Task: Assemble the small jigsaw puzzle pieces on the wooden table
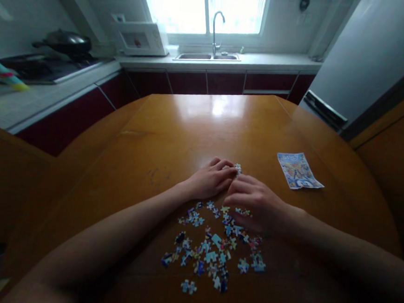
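Glossy wood table (175,135); printed cardboard puzzle pieces (211,250); shiny metal faucet (216,29).

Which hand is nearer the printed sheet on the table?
Right. The right hand sits just left of the printed sheet; the left hand is farther left, on the right hand's other side.

The right hand (253,204) is covering some puzzle pieces (211,250); the tiny bit (237,168) just beyond it is looking too small to tell.

left hand (209,180), right hand (254,203), palms down, touching
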The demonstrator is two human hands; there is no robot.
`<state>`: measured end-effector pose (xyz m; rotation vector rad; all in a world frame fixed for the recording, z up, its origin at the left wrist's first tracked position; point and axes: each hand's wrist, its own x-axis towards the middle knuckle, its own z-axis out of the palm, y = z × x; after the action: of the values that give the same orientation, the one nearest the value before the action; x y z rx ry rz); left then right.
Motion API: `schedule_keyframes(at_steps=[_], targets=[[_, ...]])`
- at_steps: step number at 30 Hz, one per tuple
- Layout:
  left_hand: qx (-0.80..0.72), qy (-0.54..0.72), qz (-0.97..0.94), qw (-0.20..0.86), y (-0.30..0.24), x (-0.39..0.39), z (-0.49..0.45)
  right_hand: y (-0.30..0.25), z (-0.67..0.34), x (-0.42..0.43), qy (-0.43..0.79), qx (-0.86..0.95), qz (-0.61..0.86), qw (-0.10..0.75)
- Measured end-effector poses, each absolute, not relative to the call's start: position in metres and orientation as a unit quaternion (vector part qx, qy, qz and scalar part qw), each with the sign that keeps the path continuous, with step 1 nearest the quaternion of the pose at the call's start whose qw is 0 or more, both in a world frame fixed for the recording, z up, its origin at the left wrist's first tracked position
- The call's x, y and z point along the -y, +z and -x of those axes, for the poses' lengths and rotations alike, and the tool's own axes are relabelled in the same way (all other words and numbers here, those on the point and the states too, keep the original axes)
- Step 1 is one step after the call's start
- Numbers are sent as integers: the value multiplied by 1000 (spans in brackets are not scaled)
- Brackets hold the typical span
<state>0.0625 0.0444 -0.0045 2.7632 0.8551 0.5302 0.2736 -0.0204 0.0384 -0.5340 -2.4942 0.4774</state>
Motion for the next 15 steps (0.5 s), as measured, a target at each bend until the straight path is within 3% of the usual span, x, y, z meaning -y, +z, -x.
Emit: schedule_keyframes(at_steps=[6, 15], targets=[[-304, 180, -930, 100, -3, -43, -63, 45, -264, 58, 153, 979, 111, 75], [-303, 185, -928, 114, -3, -44, -63, 34, -257, 63, 197, 970, 133, 48]])
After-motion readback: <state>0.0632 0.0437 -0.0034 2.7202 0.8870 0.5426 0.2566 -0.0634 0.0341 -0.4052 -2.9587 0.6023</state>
